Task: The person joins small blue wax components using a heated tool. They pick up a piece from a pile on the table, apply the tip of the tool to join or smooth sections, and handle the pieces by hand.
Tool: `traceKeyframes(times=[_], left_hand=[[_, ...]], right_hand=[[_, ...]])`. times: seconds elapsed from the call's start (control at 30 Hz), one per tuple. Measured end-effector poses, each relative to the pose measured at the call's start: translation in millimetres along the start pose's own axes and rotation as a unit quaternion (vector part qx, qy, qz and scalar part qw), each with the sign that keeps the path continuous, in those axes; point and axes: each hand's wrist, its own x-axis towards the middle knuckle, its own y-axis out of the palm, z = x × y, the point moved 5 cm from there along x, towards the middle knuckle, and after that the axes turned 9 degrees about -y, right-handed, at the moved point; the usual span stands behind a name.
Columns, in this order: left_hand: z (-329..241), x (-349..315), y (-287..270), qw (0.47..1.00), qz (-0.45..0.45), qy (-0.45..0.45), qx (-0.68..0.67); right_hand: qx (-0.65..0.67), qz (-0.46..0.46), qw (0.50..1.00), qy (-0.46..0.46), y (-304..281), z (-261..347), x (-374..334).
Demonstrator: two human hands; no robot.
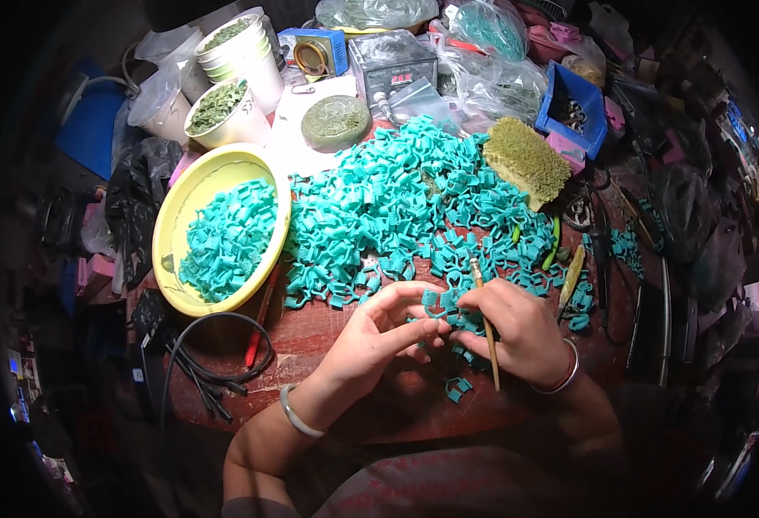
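Couldn't tell whether the right fingers (486,304) touched the teal clip (432,300) by the left fingers (410,335), tbh. Beyond them, the pile (371,207) hid much of the bench (310,335).

Both forearms (263,449) reach over the bench (302,330); the left hand (384,326) curls palm inward, the right hand (522,330) grips with bent fingers (499,304).
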Motion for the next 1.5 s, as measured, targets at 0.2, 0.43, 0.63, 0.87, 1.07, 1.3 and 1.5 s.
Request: traceKeyframes(times=[0.2,0.43,0.63,0.87,1.07,1.3,1.5], left_hand=[[-2.9,-0.9,3.2,1.0,0.009,-0.012,-0.013],[-1.9,-1.1,1.7,0.999,-0.005,-0.018,-0.035],[-1.9,-0.9,2.3,0.999,-0.007,-0.019,-0.044],[-0.5,-0.7,-0.8,0.998,0.005,-0.018,-0.057],[-0.8,-1.0,-2.1,0.997,-0.004,-0.017,-0.071],[-2.2,-1.3,0.3,0.998,-0.006,-0.022,-0.053],[-2.0,-2.1,1.3,0.999,-0.009,-0.021,-0.041]], right_hand=[[-0.042,-0.009,0.999,0.012,-5.9,-1.0,-1.3],[-0.029,0.017,0.999,0.001,1.4,-1.2,-2.6],[-0.031,0.006,0.999,-0.039,1.9,5.9,0.3],[-0.013,0.005,0.999,-0.05,4.5,4.2,-0.8],[0.097,-0.008,0.995,-0.006,-1.4,2.3,1.7],[0.195,-0.063,0.978,0.042,-7.7,-10.0,-1.1],[0.319,-0.1,0.933,0.13,-2.5,-14.0,-6.3]])
